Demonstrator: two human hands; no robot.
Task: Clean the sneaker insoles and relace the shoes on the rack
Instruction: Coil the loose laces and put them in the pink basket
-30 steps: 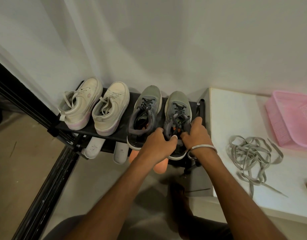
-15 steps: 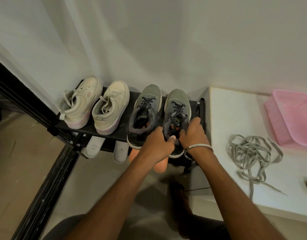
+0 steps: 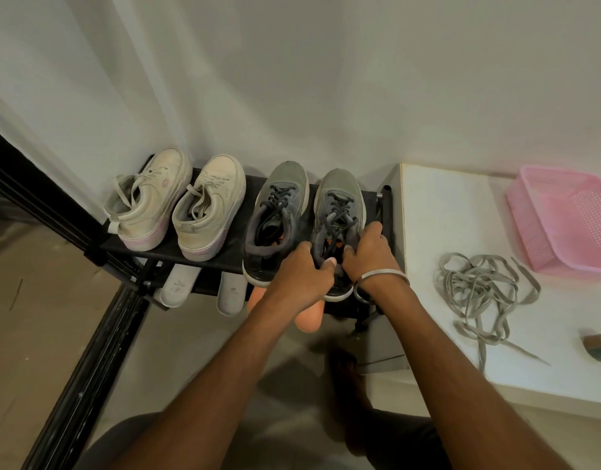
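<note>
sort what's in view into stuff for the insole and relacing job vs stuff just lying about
For the job: right grey sneaker gripped by left hand and right hand; left grey sneaker; white sneakers; insoles; loose grey laces; rack.

Lying about: pink basket; tape roll.

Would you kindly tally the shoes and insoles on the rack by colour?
Cream sneakers: 2
Grey sneakers: 2
White insoles: 2
Orange insoles: 2
Total: 8
</note>
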